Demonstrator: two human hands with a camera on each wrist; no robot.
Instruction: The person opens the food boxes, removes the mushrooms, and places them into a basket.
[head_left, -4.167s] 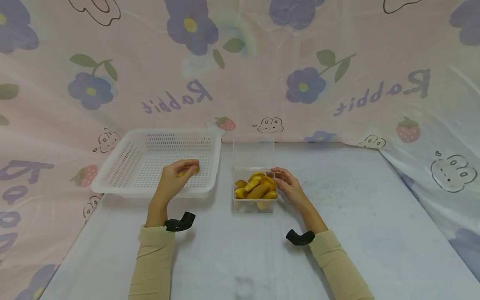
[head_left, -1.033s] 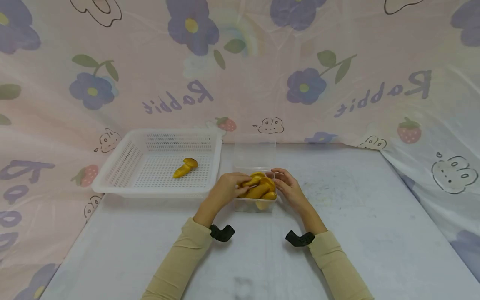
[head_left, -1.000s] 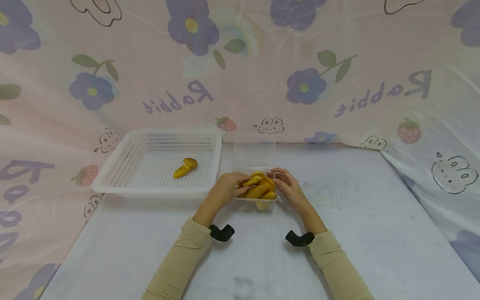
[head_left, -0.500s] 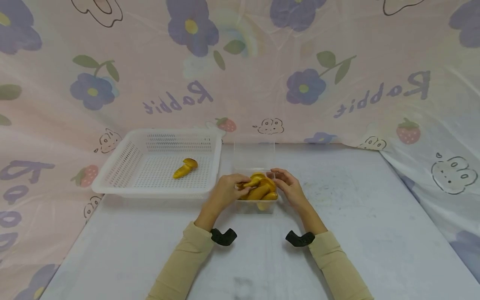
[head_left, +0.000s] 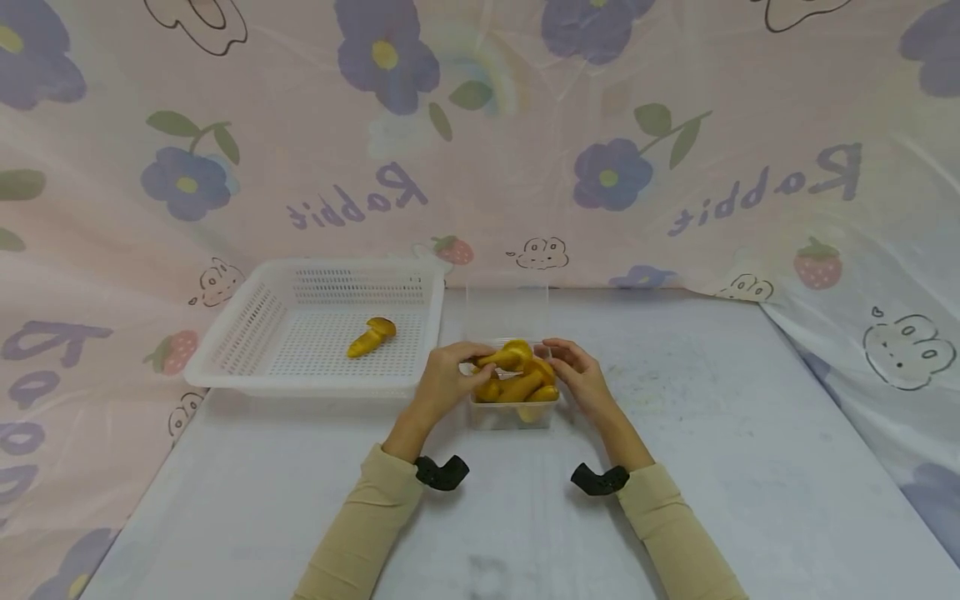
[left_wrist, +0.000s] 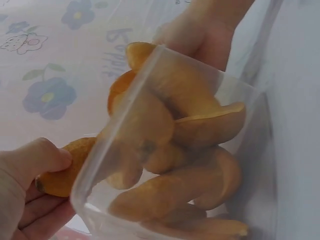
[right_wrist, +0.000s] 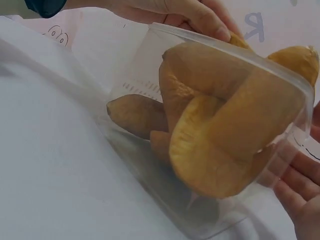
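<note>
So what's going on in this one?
A person sits at a table with a clear box of yellow-brown mushroom-shaped pieces. The left hand pinches one piece just above the box, while the right hand holds the box's right side. One piece already lies in the white basket to the left. The box's clear lid stands open behind it.

Makeshift recording booth: cartoon sheet (head_left: 480, 150) draped behind table (head_left: 675, 467).
</note>
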